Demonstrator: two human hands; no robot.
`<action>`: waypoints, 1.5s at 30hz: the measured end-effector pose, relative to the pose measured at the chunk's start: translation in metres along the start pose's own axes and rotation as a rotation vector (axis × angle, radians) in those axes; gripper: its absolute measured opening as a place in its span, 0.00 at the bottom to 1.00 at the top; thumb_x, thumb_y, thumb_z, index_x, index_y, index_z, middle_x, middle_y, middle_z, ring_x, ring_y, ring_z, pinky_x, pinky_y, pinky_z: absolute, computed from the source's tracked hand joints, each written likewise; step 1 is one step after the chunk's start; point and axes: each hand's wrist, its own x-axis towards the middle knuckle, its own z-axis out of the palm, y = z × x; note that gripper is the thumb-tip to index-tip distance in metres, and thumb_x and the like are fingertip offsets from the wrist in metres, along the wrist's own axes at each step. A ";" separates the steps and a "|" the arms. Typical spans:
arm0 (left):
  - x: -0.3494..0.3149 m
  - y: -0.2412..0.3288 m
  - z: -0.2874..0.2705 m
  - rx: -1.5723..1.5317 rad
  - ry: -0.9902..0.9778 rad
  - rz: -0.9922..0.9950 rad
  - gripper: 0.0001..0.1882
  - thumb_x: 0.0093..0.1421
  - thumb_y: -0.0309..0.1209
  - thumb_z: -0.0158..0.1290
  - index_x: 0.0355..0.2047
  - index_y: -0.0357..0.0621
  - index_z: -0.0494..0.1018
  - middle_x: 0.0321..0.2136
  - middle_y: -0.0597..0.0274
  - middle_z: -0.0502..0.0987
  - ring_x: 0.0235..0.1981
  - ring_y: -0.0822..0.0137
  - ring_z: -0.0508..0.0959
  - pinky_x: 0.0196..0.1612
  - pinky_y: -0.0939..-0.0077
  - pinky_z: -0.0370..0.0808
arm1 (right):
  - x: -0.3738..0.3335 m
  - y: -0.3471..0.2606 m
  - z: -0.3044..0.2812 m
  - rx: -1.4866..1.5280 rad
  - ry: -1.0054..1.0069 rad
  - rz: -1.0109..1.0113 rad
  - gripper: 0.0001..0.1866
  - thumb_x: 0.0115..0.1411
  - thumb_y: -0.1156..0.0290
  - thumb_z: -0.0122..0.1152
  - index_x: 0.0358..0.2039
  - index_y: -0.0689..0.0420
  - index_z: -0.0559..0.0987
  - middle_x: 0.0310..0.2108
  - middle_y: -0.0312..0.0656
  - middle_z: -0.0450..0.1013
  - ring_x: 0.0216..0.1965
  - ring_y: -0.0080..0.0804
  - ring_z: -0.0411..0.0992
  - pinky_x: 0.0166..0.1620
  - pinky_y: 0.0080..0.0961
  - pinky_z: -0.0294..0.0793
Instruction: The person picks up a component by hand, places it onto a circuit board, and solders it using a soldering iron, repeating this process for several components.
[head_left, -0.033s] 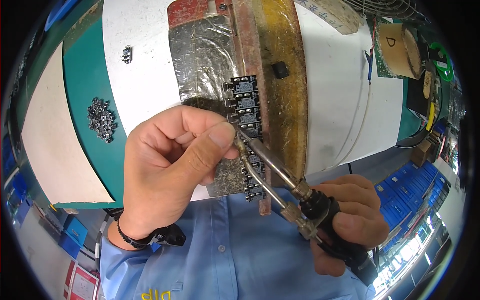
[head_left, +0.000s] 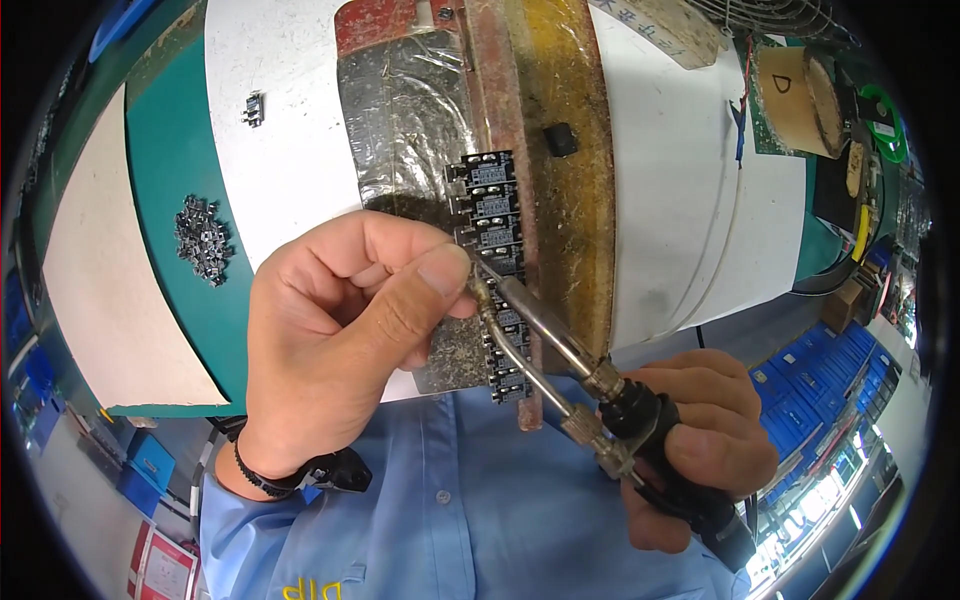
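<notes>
The left hand [head_left: 340,340] is curled into a loose fist over the bench, thumb pressed down against the forefinger, pinched shut right at the tip of the soldering iron [head_left: 545,350]; whether something thin sits in that pinch I cannot tell. The right hand [head_left: 700,460], down at four o'clock, is wrapped tight around the iron's dark handle, and the two metal tubes of the tool slant up toward ten o'clock, ending just beside the left thumb. That tip sits against the row of small black components [head_left: 490,215], which runs in a column along the left edge of a rusty reddish bar [head_left: 505,180]. Beside the bar at three o'clock lies a yellowed, grimy board [head_left: 570,200] with a little black block [head_left: 560,140] on it. Under the components there's crinkled foil [head_left: 400,130]. Out at nine o'clock, a heap of small dark parts [head_left: 203,238] rests on the green mat [head_left: 160,170], well apart from the hands.
</notes>
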 end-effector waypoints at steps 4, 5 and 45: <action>-0.001 0.002 0.005 0.034 0.057 0.008 0.08 0.59 0.31 0.54 0.30 0.38 0.71 0.20 0.63 0.75 0.14 0.81 0.66 0.17 0.89 0.60 | 0.001 -0.002 -0.001 -0.010 -0.017 0.010 0.25 0.58 0.46 0.53 0.37 0.58 0.71 0.20 0.41 0.76 0.23 0.35 0.77 0.27 0.26 0.76; -0.001 0.002 0.005 0.031 0.061 0.007 0.08 0.58 0.31 0.54 0.29 0.38 0.71 0.20 0.63 0.75 0.13 0.81 0.66 0.17 0.89 0.60 | 0.001 -0.002 -0.001 -0.007 -0.013 0.017 0.24 0.58 0.46 0.53 0.37 0.58 0.71 0.20 0.41 0.76 0.23 0.35 0.77 0.27 0.25 0.76; -0.007 -0.002 -0.002 0.030 0.078 0.040 0.06 0.60 0.28 0.52 0.31 0.37 0.73 0.21 0.64 0.76 0.16 0.82 0.66 0.20 0.91 0.62 | 0.007 0.031 -0.040 -0.279 0.530 0.279 0.19 0.59 0.68 0.54 0.49 0.60 0.66 0.35 0.46 0.73 0.34 0.32 0.75 0.42 0.24 0.72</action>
